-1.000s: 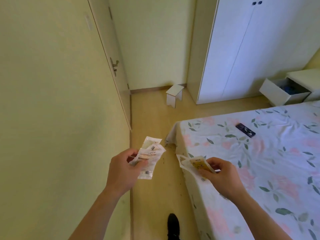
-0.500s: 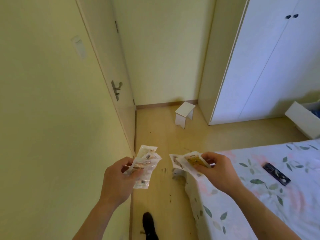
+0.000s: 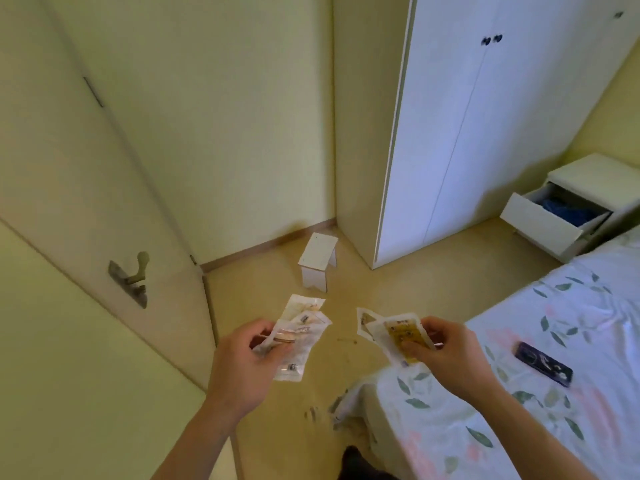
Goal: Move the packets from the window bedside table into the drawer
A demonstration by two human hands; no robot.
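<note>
At two o'clock, open drawer awaits. Left hand pinches clear packets; right hand pinches yellow packets. I judge both fanned for carrying, split between hands.
</note>
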